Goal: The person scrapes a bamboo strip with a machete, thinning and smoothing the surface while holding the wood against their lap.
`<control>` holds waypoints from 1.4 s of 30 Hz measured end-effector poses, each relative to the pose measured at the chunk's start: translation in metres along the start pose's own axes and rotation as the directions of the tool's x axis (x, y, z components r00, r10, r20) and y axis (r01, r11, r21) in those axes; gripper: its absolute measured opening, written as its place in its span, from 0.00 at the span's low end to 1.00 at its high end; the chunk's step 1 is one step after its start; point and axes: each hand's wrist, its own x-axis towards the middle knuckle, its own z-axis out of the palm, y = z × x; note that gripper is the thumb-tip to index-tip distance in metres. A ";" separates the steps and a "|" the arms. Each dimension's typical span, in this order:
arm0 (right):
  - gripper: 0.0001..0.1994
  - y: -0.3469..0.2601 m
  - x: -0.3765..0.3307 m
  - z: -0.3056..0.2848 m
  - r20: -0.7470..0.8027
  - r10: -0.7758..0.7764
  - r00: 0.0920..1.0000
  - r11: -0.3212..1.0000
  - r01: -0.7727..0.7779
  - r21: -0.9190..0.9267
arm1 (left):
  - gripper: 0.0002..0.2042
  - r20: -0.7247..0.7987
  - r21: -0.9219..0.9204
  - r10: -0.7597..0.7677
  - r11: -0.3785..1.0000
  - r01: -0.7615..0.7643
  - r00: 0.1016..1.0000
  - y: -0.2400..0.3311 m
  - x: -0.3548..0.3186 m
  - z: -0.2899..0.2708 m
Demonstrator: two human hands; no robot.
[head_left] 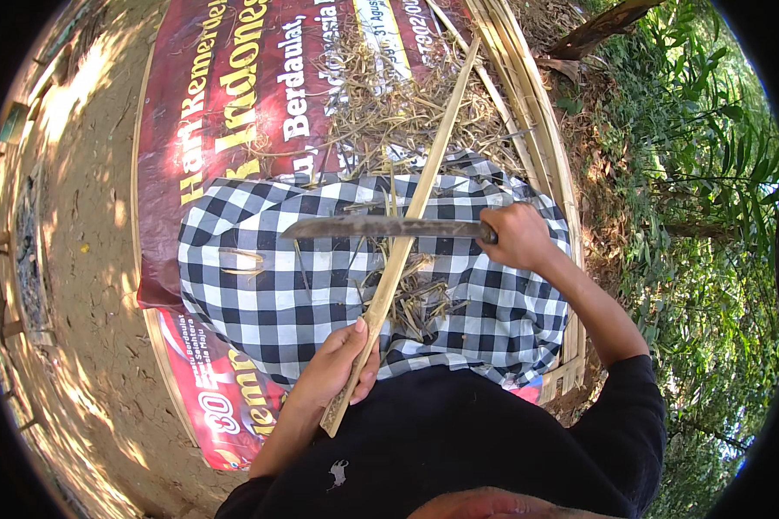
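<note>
The bamboo strip [395,264] lies slantwise over the black-and-white checked cloth [260,298], its far end pointing to the far right, above the red banner [169,173]. The left hand [339,359] grasps this strip close to its near end, with the thumb on top. The right hand [518,238] is closed around the handle of a machete [355,227], whose blade points left and crosses the middle of the strip. Many thin shavings [420,303] are on the cloth, and more are on the far part of the banner, so I judge that much shaving is already done. This strip looks long and straight, but its finishing seems not complete; how smooth its surface is, I cannot tell.
</note>
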 end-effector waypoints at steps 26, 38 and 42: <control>0.11 0.021 -0.032 -0.002 -0.148 0.439 0.886 0.894 -0.446 -0.023 | 0.23 0.015 0.321 0.113 0.940 -0.111 0.994 0.000 0.006 0.008; 0.11 0.010 -0.005 0.014 -0.080 0.321 0.944 0.947 -0.322 0.002 | 0.23 -0.004 0.358 0.117 0.927 -0.108 0.993 -0.001 -0.005 0.001; 0.09 -0.045 -0.022 0.007 0.011 0.095 0.995 0.995 -0.095 -0.011 | 0.23 -0.012 0.304 0.102 0.948 -0.094 0.995 -0.004 0.001 -0.003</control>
